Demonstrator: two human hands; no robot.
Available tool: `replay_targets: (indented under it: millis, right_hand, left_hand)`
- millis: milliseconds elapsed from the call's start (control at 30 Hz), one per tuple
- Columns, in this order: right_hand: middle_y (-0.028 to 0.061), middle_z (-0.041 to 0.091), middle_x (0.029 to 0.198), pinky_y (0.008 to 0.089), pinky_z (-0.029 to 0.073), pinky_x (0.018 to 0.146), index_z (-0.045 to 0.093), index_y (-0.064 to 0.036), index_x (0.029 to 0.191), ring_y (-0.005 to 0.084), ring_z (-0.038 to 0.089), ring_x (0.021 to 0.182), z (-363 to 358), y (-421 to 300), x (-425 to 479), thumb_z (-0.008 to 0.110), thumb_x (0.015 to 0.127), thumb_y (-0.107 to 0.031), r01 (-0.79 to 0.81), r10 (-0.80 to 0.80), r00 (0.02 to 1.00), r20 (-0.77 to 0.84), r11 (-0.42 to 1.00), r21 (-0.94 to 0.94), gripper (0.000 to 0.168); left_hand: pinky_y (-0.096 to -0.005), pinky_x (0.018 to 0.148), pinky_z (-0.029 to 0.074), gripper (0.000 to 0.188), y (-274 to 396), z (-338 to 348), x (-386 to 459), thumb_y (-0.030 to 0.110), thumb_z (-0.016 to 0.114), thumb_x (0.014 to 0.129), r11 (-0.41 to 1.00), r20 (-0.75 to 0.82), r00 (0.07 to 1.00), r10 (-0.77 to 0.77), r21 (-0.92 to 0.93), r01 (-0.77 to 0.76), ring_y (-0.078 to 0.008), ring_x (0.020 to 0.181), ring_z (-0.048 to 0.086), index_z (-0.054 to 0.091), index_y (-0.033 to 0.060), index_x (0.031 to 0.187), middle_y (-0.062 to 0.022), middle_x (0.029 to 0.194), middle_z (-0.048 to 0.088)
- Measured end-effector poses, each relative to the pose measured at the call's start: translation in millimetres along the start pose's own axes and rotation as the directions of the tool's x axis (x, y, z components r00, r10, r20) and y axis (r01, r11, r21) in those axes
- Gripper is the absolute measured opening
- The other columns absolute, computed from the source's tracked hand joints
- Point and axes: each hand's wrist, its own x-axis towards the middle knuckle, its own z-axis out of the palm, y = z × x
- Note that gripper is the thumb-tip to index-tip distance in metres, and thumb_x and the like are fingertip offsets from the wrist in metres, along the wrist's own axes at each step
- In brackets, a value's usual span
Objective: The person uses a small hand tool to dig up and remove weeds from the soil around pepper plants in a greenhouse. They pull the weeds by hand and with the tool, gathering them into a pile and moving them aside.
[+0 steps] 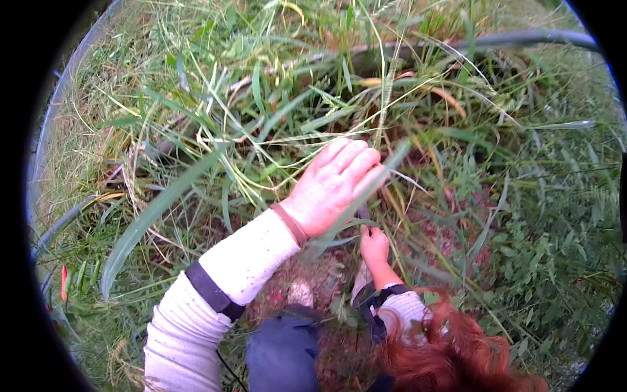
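My left hand [335, 183] is in the middle of the view, back upward and fingers curled around grass stems [379, 120]. A long, broad grass blade [161, 210] arcs off to its left, and another blade crosses in front of its knuckles. Lower and to the right, closer to my body, my right hand [374, 245] is closed. A narrow grey-purple tool [363, 211], perhaps a blade, shows just above its fingers. My left hand and leaves hide much of this tool, and its handle cannot be made out.
A grey hose or pipe [539, 36] curves through the grass at the upper right; a similar length [63, 228] lies at left. A red chilli pepper [64, 283] hangs beside green ones [81, 277]. Leafy weeds [534, 274] crowd the right. Brown soil [313, 269] surrounds my shoe [301, 292].
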Motion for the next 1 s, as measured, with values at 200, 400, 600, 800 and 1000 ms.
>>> replay_targets:
  millis: [200,400,600,800,1000]
  right_hand:
    - [0.022,0.064,0.092,0.0468,0.047,0.079,0.066,-0.004,0.093,0.0391,0.06,0.089,-55,-47,70,0.054,0.084,-0.04,0.209,-0.181,0.974,0.135,0.948,-0.239,0.039]
    - [0.0183,0.065,0.095,0.046,0.049,0.079,0.066,-0.006,0.095,0.0359,0.062,0.09,-48,-62,74,0.051,0.087,-0.036,0.287,-0.23,0.95,0.209,0.908,-0.306,0.034]
    - [0.0223,0.063,0.082,0.0496,0.048,0.07,0.061,-0.002,0.091,0.0406,0.06,0.079,-3,-10,28,0.05,0.087,-0.03,0.342,-0.331,0.94,0.086,0.919,-0.195,0.03]
    - [0.0187,0.064,0.082,0.0439,0.049,0.071,0.061,-0.007,0.103,0.0372,0.062,0.08,90,39,-60,0.051,0.089,-0.031,0.065,-0.036,0.996,-0.077,0.906,0.418,0.029]
    - [0.0189,0.065,0.082,0.0468,0.05,0.069,0.063,-0.006,0.093,0.0349,0.064,0.078,32,98,-96,0.046,0.088,-0.029,0.148,-0.099,0.963,0.252,0.972,-0.182,0.028]
  left_hand:
    - [-0.0381,0.076,0.045,0.016,-12,-37,51,0.011,0.06,0.058,0.97,0.072,0.969,0.238,0.024,-0.241,-0.0255,0.083,0.052,0.05,0.0084,0.07,-0.0065,0.078,0.047]
    - [-0.0439,0.099,0.033,0.058,5,-2,103,0.037,0.071,0.067,0.989,-0.028,0.99,0.139,0.053,-0.137,-0.0287,0.107,0.049,0.053,0.0077,0.113,-0.0146,0.105,0.053]
    - [-0.0438,0.114,0.017,0.046,-127,17,-49,0.009,0.057,0.071,0.768,0.621,0.742,0.251,0.34,-0.544,-0.0209,0.13,0.038,0.059,0.0204,0.116,-0.0057,0.136,0.046]
    - [-0.0421,0.114,0.014,0.045,-226,-39,-121,0.028,0.052,0.083,0.633,0.727,0.635,-0.26,0.625,-0.457,-0.0246,0.13,0.038,0.05,0.0156,0.127,-0.0115,0.133,0.048]
    - [-0.0544,0.107,0.023,0.077,-32,24,-37,0.018,0.07,0.066,0.827,0.922,0.367,-0.121,0.298,-0.476,-0.0304,0.119,0.048,0.038,0.0259,0.137,-0.0139,0.128,0.05]
